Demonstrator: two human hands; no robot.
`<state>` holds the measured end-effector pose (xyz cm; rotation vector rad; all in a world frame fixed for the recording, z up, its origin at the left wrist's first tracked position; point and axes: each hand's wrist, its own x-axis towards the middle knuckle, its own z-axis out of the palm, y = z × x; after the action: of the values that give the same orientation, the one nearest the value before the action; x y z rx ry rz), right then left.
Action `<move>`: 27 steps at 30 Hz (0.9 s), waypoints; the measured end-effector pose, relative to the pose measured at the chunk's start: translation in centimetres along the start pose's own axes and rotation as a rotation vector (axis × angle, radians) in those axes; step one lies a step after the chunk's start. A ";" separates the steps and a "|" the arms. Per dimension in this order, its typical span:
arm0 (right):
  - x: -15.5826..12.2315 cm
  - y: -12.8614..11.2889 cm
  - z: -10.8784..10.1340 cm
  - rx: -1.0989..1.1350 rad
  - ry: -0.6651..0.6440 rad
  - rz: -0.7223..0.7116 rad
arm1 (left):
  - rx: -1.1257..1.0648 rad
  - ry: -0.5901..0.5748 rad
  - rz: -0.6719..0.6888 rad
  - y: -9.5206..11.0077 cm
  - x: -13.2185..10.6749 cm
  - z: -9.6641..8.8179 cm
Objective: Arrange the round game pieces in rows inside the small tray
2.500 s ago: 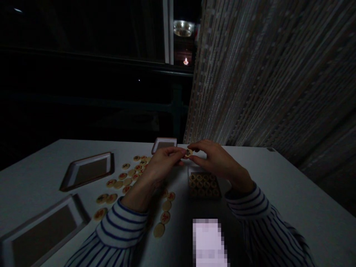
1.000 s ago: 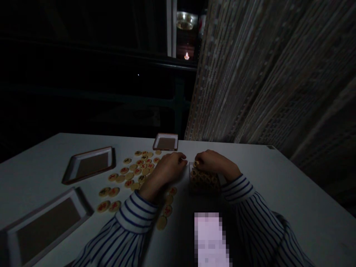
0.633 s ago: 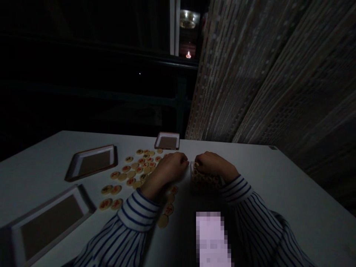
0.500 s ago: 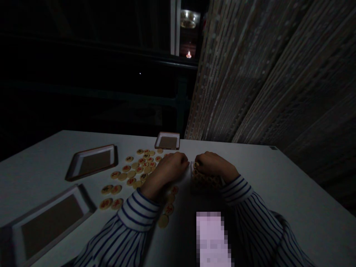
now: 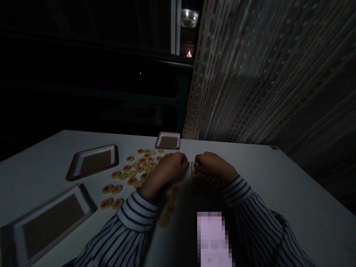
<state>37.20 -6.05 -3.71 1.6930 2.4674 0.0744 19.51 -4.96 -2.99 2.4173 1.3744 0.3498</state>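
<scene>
Round wooden Chinese chess pieces [image 5: 132, 173] with red or dark characters lie loose on the white table, several of them face down. My left hand [image 5: 172, 167] is closed above the right side of the spread, its fingers curled inward; whatever they hold is hidden. To its right stands a small box [image 5: 192, 167] packed with rows of chess pieces [image 5: 207, 180]. My right hand [image 5: 213, 164] reaches over this box with fingers bent, closed at a chess piece [image 5: 196, 165] in its far left corner. The hand and its shadow cover part of the box.
A shallow tray-like lid [image 5: 167, 141] sits at the far table edge. Two larger shallow trays, one at mid left [image 5: 96, 162] and one at near left [image 5: 52, 220], lie on the table [image 5: 278, 193]. A blurred bright phone-like rectangle [image 5: 213, 237] is in front. String curtains [image 5: 236, 74] hang behind.
The view has shifted very slightly. Both hands and the pieces hold almost the same places.
</scene>
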 end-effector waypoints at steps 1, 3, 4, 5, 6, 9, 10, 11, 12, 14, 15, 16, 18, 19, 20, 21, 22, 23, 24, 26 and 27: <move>0.0 0.0 0.0 0.005 0.002 -0.006 | -0.001 -0.003 0.000 0.0 0.0 0.0; -0.1 0.1 0.0 0.014 0.007 -0.012 | -0.004 -0.012 0.003 -0.1 0.0 0.0; -0.1 0.1 0.0 0.016 0.011 -0.013 | -0.005 -0.016 0.005 -0.1 0.1 0.0; -0.1 0.1 0.0 0.015 0.011 -0.013 | -0.005 -0.016 0.005 -0.2 0.1 0.0; -0.1 0.1 0.0 0.014 0.007 -0.013 | -0.005 -0.013 0.007 -0.2 0.1 -0.1; -0.2 0.2 -0.1 0.013 -0.006 -0.015 | 0.000 -0.014 0.006 -0.2 0.1 -0.2; -0.2 0.2 -0.1 0.016 -0.004 -0.014 | 0.003 -0.018 0.002 -0.1 0.1 -0.3; -0.2 0.2 -0.1 0.022 0.000 -0.014 | 0.005 -0.021 -0.001 -0.1 0.0 -0.3; -0.2 0.2 -0.1 0.030 0.004 -0.012 | 0.005 -0.022 -0.004 -0.1 0.0 -0.4; -0.2 0.3 -0.1 0.043 0.005 -0.015 | 0.002 -0.024 0.000 0.0 -0.1 -0.4; -0.1 0.3 0.0 0.046 0.006 -0.020 | 0.001 -0.026 0.002 -0.1 -0.1 -0.4; -0.1 0.4 0.0 0.046 0.003 -0.024 | 0.000 -0.027 0.005 -0.1 -0.1 -0.4; -0.1 0.4 0.1 0.040 0.003 -0.027 | 0.001 -0.031 0.004 -0.1 -0.1 -0.4; -0.1 0.5 0.1 0.039 -0.001 -0.027 | 0.003 -0.032 0.001 -0.1 -0.1 -0.4; 0.0 0.5 0.2 0.039 -0.006 -0.027 | 0.006 -0.032 -0.003 -0.1 -0.1 -0.4; 0.0 0.6 0.3 0.038 -0.009 -0.027 | 0.009 -0.032 -0.004 -0.2 -0.2 -0.4; 0.1 0.6 0.4 0.038 -0.008 -0.029 | 0.011 -0.031 -0.006 -0.2 -0.2 -0.5; 0.1 0.7 0.5 0.036 -0.007 -0.032 | 0.012 -0.031 -0.008 -0.2 -0.2 -0.5; 0.1 0.7 0.6 0.034 -0.005 -0.035 | 0.012 -0.029 -0.007 -0.2 -0.2 -0.5; 0.2 0.8 0.7 0.036 0.003 -0.040 | 0.011 -0.028 -0.002 -0.2 -0.1 -0.5; 0.2 0.9 0.7 0.040 0.002 -0.042 | 0.011 -0.029 0.002 -0.2 -0.1 -0.5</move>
<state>38.03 -5.58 -4.32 1.6569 2.5211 0.0219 19.09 -4.89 -2.68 2.4234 1.3652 0.3067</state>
